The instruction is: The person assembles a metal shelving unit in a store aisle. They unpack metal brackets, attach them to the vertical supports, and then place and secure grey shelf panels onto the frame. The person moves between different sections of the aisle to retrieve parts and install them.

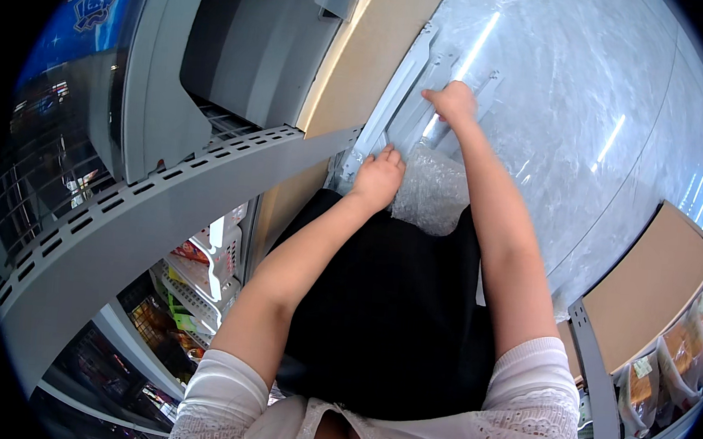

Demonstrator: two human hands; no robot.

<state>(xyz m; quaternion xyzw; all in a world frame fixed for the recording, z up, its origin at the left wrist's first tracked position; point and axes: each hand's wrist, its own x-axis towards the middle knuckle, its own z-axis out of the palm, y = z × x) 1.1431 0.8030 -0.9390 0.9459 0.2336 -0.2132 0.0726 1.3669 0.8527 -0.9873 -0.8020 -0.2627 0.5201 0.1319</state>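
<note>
Reaching down over your black skirt, you had both hands at the pale grey metal shelf rails that lay on the glossy marbled floor. Your left hand rested palm down with its fingers curled loosely at the near end of the rails, touching the edge of a sheet of clear bubble wrap just beside them; whether it actually gripped anything could not be told. Your right hand was closed around one rail farther along, thumb side toward the rails. The bubble wrap lay between the rails and your skirt. Left of the rails rose a grey perforated shelf, with packaged goods on the lower tiers beneath it.
</note>
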